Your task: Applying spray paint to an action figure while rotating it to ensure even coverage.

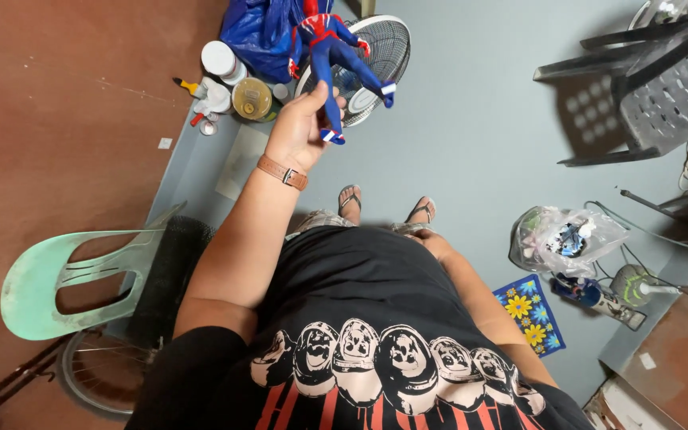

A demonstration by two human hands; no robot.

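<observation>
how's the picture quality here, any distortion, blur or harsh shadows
Head view: wide-angle lens bends the edges, so the dark plastic chair leans; even soft light, faint shadow under that chair; the blue-and-red action figure in the left hand looks sharp; right hand mostly hidden behind the body.

Bare grey floor (pixel 471 119) mid-frame is wide open, but jars (pixel 236 87) and fan (pixel 376 56) crowd top, dark chair (pixel 654 87) upper right.

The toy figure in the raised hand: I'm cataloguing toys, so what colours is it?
Blue and red toy figure, with white trim, head view.
</observation>
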